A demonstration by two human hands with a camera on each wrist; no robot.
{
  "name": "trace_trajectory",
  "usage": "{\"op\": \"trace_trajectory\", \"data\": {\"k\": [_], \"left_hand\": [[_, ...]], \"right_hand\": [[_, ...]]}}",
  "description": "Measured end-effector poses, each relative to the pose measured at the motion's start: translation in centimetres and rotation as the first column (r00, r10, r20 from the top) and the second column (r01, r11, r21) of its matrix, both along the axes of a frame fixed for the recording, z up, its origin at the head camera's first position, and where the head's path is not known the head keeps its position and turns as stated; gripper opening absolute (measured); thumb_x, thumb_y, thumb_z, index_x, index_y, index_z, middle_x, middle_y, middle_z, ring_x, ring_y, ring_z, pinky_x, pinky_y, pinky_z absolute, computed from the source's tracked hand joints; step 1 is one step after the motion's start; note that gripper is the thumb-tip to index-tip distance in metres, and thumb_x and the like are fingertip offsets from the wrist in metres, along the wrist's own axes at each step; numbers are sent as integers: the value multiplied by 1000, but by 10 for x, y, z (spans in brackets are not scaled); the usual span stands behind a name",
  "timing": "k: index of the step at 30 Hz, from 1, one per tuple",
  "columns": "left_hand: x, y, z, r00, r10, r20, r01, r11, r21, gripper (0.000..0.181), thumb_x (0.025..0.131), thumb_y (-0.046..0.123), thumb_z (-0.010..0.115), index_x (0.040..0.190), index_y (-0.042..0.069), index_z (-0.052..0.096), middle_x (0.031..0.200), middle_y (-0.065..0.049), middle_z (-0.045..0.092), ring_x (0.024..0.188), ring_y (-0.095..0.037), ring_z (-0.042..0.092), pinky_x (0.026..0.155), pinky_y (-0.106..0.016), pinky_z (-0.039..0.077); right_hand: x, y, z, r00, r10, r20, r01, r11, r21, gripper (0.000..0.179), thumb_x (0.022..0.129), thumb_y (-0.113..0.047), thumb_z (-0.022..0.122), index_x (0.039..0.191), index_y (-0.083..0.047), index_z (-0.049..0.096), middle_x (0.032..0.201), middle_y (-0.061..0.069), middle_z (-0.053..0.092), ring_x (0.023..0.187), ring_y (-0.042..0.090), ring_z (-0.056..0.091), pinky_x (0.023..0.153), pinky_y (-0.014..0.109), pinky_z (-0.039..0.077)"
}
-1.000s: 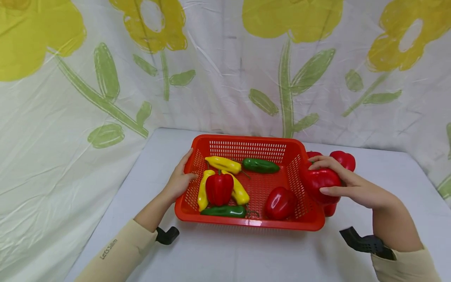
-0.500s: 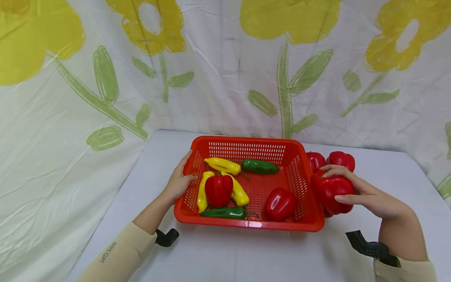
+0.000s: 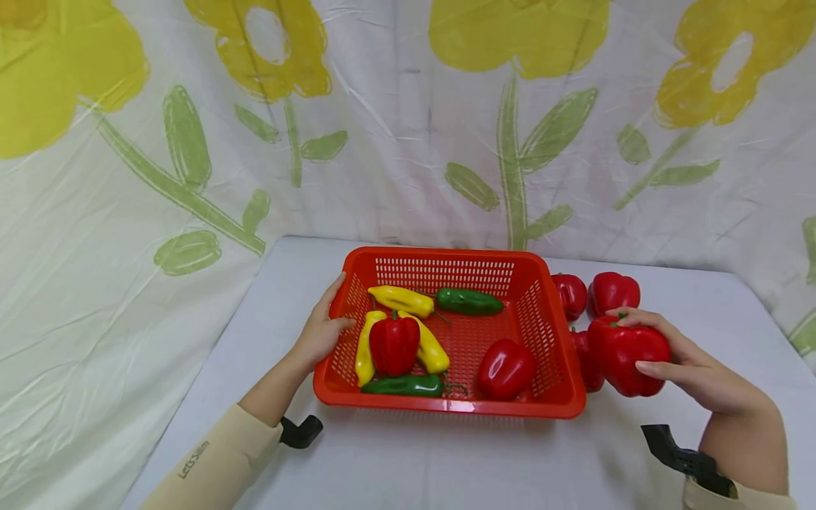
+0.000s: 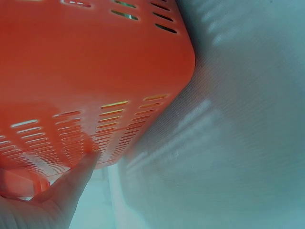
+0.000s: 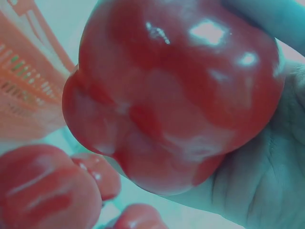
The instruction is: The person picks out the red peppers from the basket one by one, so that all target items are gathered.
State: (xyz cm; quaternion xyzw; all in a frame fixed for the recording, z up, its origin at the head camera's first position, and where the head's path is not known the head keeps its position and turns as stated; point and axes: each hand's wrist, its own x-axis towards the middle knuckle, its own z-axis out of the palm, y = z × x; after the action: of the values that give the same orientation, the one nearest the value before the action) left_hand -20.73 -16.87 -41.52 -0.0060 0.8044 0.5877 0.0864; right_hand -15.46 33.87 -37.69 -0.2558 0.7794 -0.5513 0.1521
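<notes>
My left hand point(image 3: 320, 333) grips the left rim of a red plastic basket point(image 3: 449, 405), thumb over the edge. In the left wrist view a finger point(image 4: 78, 179) lies along the basket's slotted outer wall. To the right of the basket, my right hand point(image 3: 701, 361) holds a large red bell pepper point(image 3: 627, 354), fingers over its top and thumb at its near side. The right wrist view shows the lobed underside of that bell pepper point(image 5: 167, 109) against the palm. Part of another red bell pepper point(image 3: 585, 361) shows between it and the basket.
Inside the basket are several yellow peppers point(image 3: 400, 300), green peppers point(image 3: 468, 302) and two red bell peppers point(image 3: 506, 370). Two more red bell peppers point(image 3: 613, 293) stand on the white table point(image 3: 408, 460) behind my right hand. A flowered curtain point(image 3: 395, 142) hangs behind the table.
My right hand has moved right, away from the basket's right rim, carrying the large red bell pepper. The peppers behind it now show more. My left hand stays on the basket.
</notes>
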Motion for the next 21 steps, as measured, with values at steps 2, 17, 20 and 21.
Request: {"op": "trace_trajectory", "data": {"k": [2,17,20,21], "left_hand": [[0,0,0,1000,0,2,0,1000,3,78,88,-1,45,150,30,10,157,-7,13,131,-35,37,93,-48,48],[0,-1,0,1000,4,1,-4,1000,3,78,89,-1,45,150,30,10,156,-8,13,129,-36,38,92,-48,49],[0,-1,-1,1000,3,0,-3,1000,1,78,89,-1,45,150,30,10,156,-7,13,130,-35,38,93,-48,48],[0,-1,-1,1000,3,1,-3,1000,1,78,89,-1,45,150,30,9,156,-7,13,130,-35,38,92,-48,49]], "right_hand": [[2,4,-3,1000,-23,-2,23,1000,-5,63,83,11,47,139,-8,25,135,-4,33,112,5,47,69,38,58],[8,33,-33,994,-107,9,108,990,-96,63,83,14,45,139,-10,27,137,-8,33,112,3,46,70,35,58],[7,38,-39,992,-123,16,124,983,-132,62,84,15,42,139,-9,27,136,-7,33,112,3,46,71,34,58],[7,40,-41,991,-128,26,130,981,-141,62,84,15,42,139,-9,27,136,-7,34,112,3,46,71,34,58]]}}
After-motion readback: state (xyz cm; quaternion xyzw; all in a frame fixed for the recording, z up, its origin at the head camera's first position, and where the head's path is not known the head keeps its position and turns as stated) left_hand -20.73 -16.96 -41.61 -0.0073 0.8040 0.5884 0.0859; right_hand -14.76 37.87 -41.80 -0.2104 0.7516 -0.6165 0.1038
